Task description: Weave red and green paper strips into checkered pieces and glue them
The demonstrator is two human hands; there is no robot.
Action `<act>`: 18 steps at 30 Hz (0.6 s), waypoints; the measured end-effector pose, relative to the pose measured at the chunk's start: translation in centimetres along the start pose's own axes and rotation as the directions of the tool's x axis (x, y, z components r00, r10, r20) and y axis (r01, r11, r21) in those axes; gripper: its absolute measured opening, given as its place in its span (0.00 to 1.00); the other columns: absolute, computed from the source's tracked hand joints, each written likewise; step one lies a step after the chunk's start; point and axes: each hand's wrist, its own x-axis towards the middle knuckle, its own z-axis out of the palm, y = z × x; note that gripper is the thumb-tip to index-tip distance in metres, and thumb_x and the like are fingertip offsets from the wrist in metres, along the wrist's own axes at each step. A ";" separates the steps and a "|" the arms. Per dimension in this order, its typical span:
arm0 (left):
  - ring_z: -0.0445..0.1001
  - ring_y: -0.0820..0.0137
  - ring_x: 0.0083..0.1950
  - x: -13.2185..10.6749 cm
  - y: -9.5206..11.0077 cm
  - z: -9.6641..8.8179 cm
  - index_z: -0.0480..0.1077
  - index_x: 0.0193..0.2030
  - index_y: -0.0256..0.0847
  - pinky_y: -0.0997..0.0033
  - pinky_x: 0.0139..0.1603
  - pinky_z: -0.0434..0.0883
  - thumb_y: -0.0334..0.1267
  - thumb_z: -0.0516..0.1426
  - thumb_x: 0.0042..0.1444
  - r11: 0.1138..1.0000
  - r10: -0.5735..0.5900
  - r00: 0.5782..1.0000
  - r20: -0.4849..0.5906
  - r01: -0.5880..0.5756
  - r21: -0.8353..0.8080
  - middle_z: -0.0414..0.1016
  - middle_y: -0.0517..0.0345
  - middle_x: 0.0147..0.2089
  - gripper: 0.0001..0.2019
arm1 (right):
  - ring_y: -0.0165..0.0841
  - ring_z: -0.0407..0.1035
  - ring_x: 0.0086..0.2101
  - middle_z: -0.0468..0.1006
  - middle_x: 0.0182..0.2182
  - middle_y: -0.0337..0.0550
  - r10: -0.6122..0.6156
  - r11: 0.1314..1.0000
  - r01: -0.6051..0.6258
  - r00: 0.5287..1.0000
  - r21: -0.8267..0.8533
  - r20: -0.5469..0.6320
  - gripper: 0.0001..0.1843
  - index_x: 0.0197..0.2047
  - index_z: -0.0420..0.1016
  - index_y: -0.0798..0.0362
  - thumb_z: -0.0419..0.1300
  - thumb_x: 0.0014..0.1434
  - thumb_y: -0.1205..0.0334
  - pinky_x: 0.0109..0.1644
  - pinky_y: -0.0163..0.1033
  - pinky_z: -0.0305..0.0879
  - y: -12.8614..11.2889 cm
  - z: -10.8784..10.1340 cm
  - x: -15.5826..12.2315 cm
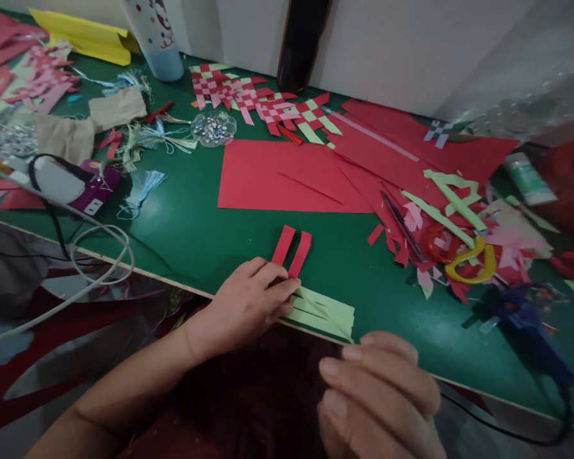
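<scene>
My left hand (251,305) lies on the near edge of the green table (186,217), its fingers pressed down on two red paper strips (291,252) and on the end of several light green strips (326,311). The red strips stick out away from me, side by side. The green strips fan out to the right along the table edge. My right hand (380,398) hovers close to the camera below the table edge, fingers curled together and blurred; nothing shows in it.
Red paper sheets (287,175) lie in the middle. Woven red, white and green pieces (258,102) sit at the back. Scissors with red and yellow handles (463,258) rest among scraps at right. A blue glue gun (521,319), a bead dish (213,127) and a white cord (100,255) are nearby.
</scene>
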 end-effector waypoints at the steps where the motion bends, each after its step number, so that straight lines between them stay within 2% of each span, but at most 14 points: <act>1: 0.67 0.65 0.45 0.0 0.1 0.0 0.68 0.57 0.39 0.60 0.49 0.70 0.35 0.52 0.66 1.000 0.002 1.000 -0.015 -0.002 -0.003 0.72 0.51 0.48 0.14 | 0.39 0.72 0.44 0.82 0.37 0.39 -0.007 1.000 0.007 0.999 0.013 0.035 0.15 0.43 0.75 0.44 0.60 0.56 0.72 0.49 0.51 0.71 -0.1 0.2 0.1; 3: 0.67 0.64 0.44 0.1 0.3 -0.2 0.68 0.56 0.37 0.60 0.48 0.70 0.34 0.52 0.66 1.000 0.008 1.000 -0.013 -0.008 -0.007 0.72 0.51 0.47 0.14 | 0.38 0.73 0.45 0.83 0.39 0.42 -0.040 0.999 0.041 0.992 -0.009 0.118 0.16 0.47 0.75 0.49 0.61 0.56 0.73 0.50 0.49 0.70 0.2 1.0 0.5; 7: 0.67 0.63 0.46 0.5 0.5 -1.1 0.68 0.57 0.36 0.60 0.49 0.70 0.33 0.53 0.65 1.000 0.007 0.998 0.069 -0.007 0.009 0.70 0.50 0.47 0.15 | 0.40 0.74 0.47 0.82 0.45 0.47 0.101 0.976 -0.052 0.967 -0.210 0.232 0.12 0.49 0.76 0.54 0.58 0.62 0.70 0.53 0.49 0.66 2.3 3.0 0.9; 9: 0.67 0.63 0.47 0.8 0.5 -1.7 0.68 0.57 0.36 0.59 0.51 0.70 0.34 0.56 0.63 0.999 -0.005 0.991 0.133 -0.002 0.053 0.69 0.51 0.47 0.15 | 0.41 0.73 0.48 0.82 0.46 0.49 0.131 0.966 -0.063 0.954 -0.251 0.269 0.11 0.47 0.77 0.54 0.56 0.64 0.68 0.52 0.49 0.66 3.1 3.4 0.5; 13: 0.65 0.61 0.48 1.4 0.4 -2.7 0.69 0.56 0.39 0.57 0.51 0.70 0.39 0.59 0.61 0.987 -0.036 0.977 0.211 0.002 0.160 0.68 0.51 0.47 0.17 | 0.42 0.72 0.49 0.81 0.47 0.49 0.120 0.972 -0.055 0.954 -0.230 0.276 0.11 0.47 0.78 0.53 0.56 0.65 0.68 0.51 0.49 0.67 3.7 3.4 -0.3; 16: 0.65 0.61 0.48 1.2 0.3 -2.9 0.69 0.56 0.40 0.57 0.51 0.70 0.40 0.58 0.63 0.982 -0.037 0.979 0.201 -0.001 0.187 0.68 0.51 0.48 0.16 | 0.41 0.72 0.49 0.81 0.46 0.48 0.106 0.978 -0.051 0.957 -0.204 0.269 0.11 0.47 0.78 0.53 0.56 0.65 0.67 0.51 0.49 0.67 3.8 3.3 -0.4; 18: 0.65 0.60 0.50 0.8 0.1 -2.8 0.68 0.57 0.40 0.55 0.52 0.70 0.42 0.57 0.64 0.985 -0.027 0.987 0.159 -0.001 0.175 0.68 0.50 0.50 0.17 | 0.41 0.71 0.49 0.81 0.46 0.48 0.110 0.979 -0.059 0.958 -0.194 0.265 0.11 0.46 0.78 0.52 0.55 0.65 0.66 0.50 0.49 0.66 3.9 3.2 -0.2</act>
